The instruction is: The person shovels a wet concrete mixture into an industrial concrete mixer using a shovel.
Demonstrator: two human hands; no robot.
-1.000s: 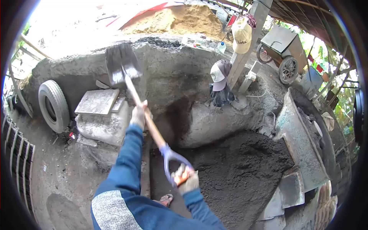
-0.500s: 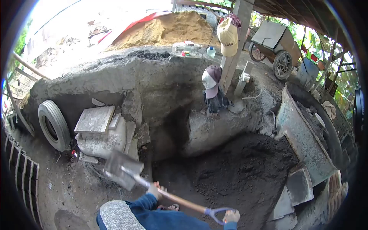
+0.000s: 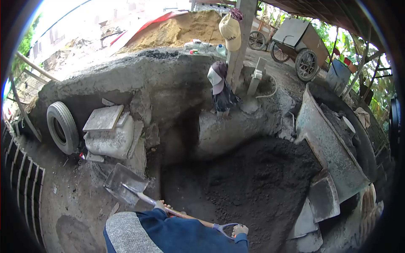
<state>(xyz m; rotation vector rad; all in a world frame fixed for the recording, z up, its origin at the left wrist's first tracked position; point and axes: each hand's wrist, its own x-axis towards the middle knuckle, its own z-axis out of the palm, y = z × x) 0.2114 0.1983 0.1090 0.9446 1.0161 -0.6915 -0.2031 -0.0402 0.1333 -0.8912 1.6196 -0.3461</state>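
The shovel (image 3: 130, 189) lies low at the bottom of the view, its blade over the grey ground to the left and its wooden shaft running right to a blue handle. The left hand (image 3: 160, 207) is wrapped around the shaft just behind the blade; the right hand (image 3: 239, 230) is closed on the handle. Just right of the blade sits a pile of dark soil (image 3: 257, 181). A tyre (image 3: 62, 126) leans against the earth bank on the left, a slab (image 3: 103, 118) beside it, and a metal tub (image 3: 327, 147) stands on the right. Caps (image 3: 230, 29) hang on a post behind.
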